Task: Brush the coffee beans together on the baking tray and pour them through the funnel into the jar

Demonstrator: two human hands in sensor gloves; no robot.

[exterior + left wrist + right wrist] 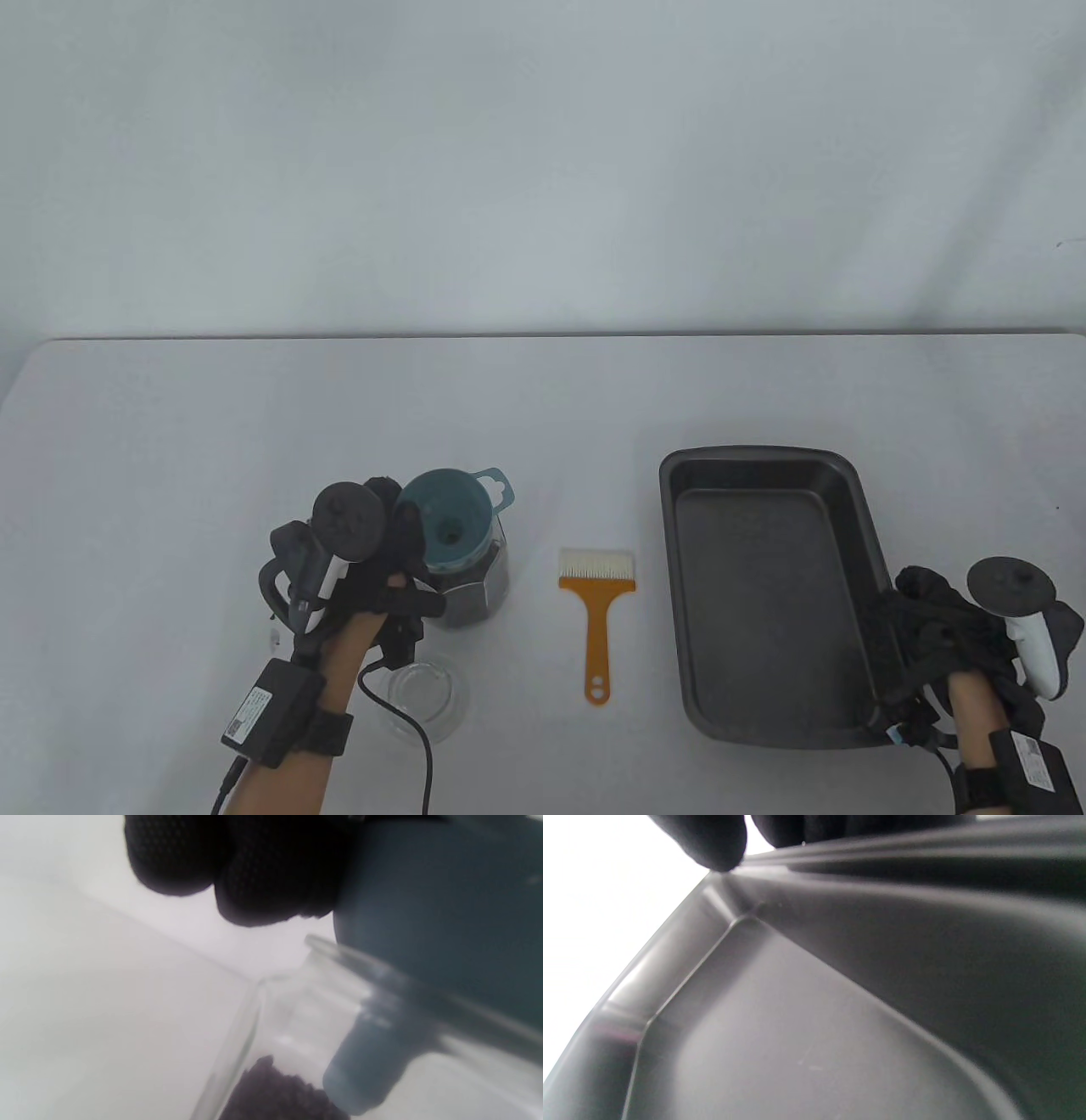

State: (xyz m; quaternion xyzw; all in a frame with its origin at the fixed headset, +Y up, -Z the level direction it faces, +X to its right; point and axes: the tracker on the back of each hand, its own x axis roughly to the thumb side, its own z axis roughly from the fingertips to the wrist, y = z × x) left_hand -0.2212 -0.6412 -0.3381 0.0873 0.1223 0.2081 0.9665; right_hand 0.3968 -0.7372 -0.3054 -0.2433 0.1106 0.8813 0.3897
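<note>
A teal funnel [447, 519] stands in the mouth of a glass jar [478, 592] that holds dark coffee beans [275, 1096]. My left hand [405, 533] grips the funnel's left side; in the left wrist view its fingertips [258, 874] curl against the funnel [445, 912] above the jar's rim [339, 952]. An orange brush [596, 613] with white bristles lies flat on the table between the jar and the dark baking tray [679, 543]. No beans show on the tray's floor. My right hand [915, 632] grips the tray's right rim, fingertips [712, 844] over the edge [840, 853].
A clear glass lid [424, 692] lies on the table just in front of the jar, beside my left wrist and its cable. The tray's near end sits close to the table's front edge. Bare white tabletop stretches behind the jar, brush and tray.
</note>
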